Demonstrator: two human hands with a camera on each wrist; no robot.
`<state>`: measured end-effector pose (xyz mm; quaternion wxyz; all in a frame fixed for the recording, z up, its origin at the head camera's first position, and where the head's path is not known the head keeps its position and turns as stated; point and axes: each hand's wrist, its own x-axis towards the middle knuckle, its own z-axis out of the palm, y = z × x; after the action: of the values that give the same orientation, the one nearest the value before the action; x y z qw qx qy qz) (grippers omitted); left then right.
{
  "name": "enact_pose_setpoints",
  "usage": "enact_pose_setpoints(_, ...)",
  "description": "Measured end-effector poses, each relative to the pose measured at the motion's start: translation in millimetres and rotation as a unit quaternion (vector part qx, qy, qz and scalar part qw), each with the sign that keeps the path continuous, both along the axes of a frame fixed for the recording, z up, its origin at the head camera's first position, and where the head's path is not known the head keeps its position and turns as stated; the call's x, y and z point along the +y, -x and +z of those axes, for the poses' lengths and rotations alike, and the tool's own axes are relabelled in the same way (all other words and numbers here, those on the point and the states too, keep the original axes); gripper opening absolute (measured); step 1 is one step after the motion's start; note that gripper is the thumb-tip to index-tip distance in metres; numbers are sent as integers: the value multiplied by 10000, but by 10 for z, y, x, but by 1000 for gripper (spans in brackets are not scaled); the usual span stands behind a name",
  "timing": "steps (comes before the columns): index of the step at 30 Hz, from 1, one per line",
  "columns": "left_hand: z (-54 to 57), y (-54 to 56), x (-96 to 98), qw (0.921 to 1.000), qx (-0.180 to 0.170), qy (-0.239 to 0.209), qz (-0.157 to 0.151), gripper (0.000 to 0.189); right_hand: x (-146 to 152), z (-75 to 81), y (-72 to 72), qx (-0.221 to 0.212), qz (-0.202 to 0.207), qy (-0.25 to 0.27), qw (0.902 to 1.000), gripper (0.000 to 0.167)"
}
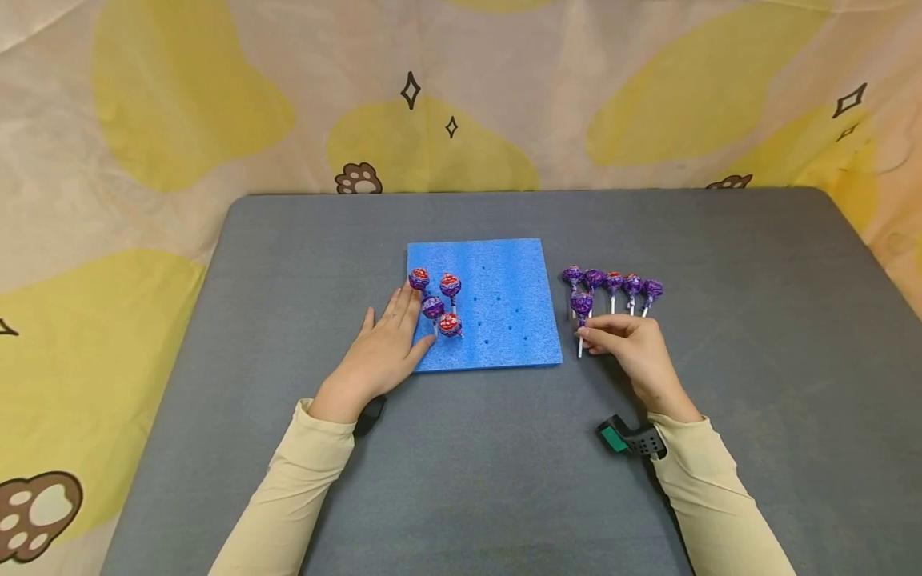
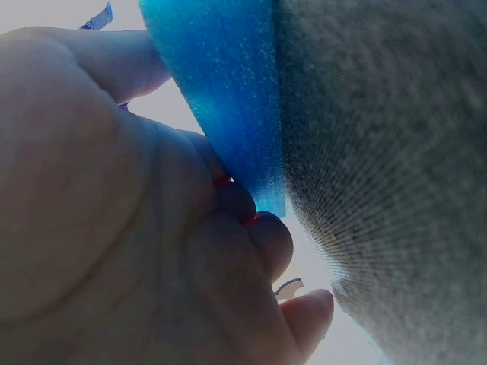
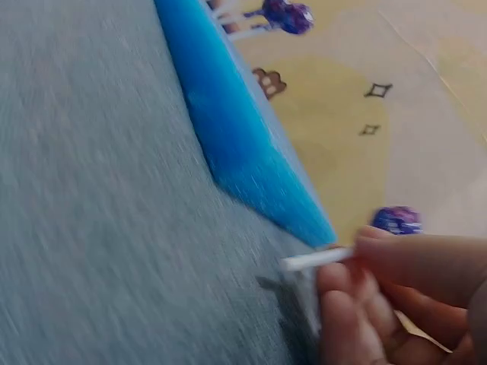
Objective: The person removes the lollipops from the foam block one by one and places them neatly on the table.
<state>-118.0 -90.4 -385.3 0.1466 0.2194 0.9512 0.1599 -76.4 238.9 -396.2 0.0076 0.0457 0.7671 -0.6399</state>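
Observation:
A square blue foam board [image 1: 497,276] with small holes lies on the table. Several purple-and-red wrapped lollipops [image 1: 450,285] stand in its left part, sticks down. My left hand [image 1: 383,346] rests along the board's left edge, fingers extended and thumb on the near left corner; in the left wrist view it touches the foam's side [image 2: 221,91]. To the right of the board, my right hand [image 1: 634,352] pinches a lollipop [image 1: 581,304] by its stick between thumb and fingers, head up. The white stick's lower end [image 3: 304,261] shows in the right wrist view.
Just beyond the right hand, several more lollipops [image 1: 632,286] sit in a row right of the board. The grey table [image 1: 490,480] meets a patterned cloth [image 1: 562,96] at its far edge. A black wrist strap [image 1: 644,440] is on the right wrist.

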Motion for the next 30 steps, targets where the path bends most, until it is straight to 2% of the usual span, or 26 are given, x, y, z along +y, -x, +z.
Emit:
enact_pose_setpoints(5,12,16,-9,10000,15,8,11,69,43,4,25,-268,261,-495,9981,27)
enact_pose_setpoints(12,-5,0,-4,10000,-12,-10,8,71,43,10,1,-495,208,-1153,9919,26)
enact_pose_setpoints(21,10,8,2,10000,14,30,-18,71,27,0,14,-611,123,-1398,9882,25)
enact_pose_setpoints(30,6,8,7,10000,-14,36,-8,70,21,-5,18,-616,154,-1981,9781,20)
